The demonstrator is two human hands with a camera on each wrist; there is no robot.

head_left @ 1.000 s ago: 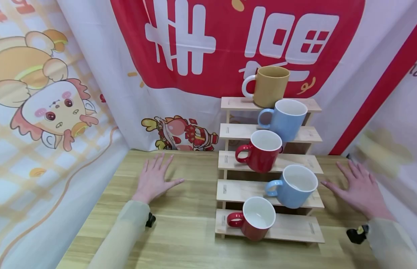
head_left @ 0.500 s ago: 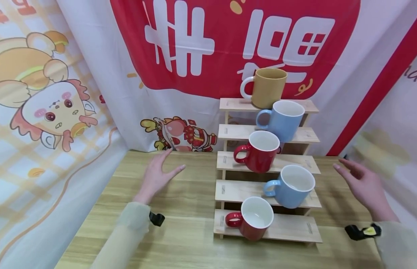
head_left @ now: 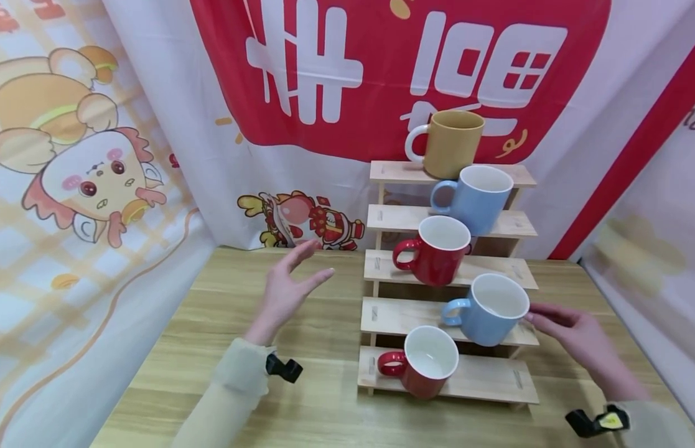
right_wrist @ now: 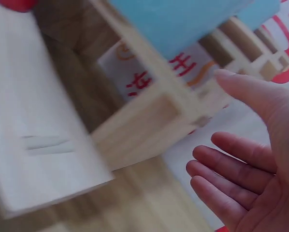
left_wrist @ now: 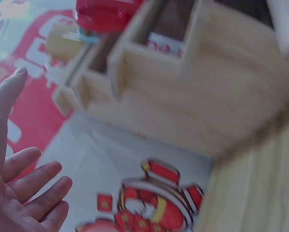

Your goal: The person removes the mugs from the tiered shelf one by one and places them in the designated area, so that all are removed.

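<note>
A stepped wooden rack (head_left: 403, 314) holds several mugs, one per step. From the bottom up stand a red mug (head_left: 422, 378), a light blue mug (head_left: 487, 323), a red mug (head_left: 437, 264), another light blue mug (head_left: 481, 208) and a tan mug (head_left: 453, 149) with a white handle. My right hand (head_left: 577, 339) is beside the lower light blue mug; in the right wrist view its fingers (right_wrist: 231, 176) are relaxed and apart from the mug. To the rack's left, my left hand (head_left: 282, 295) hovers over the table, thumb spread from the fingers, holding nothing.
The wood-grain table (head_left: 319, 386) extends around the rack. Behind it hangs a printed cloth (head_left: 302, 162) with a large red patch, and more printed cloth (head_left: 89, 162) borders the left side. The rack's stepped side panel (left_wrist: 154, 106) fills much of the left wrist view.
Both hands lift from the table, where they lay spread. My right hand moves left to the lower light blue mug; my left hand shifts right, nearer the rack. The mugs stay put.
</note>
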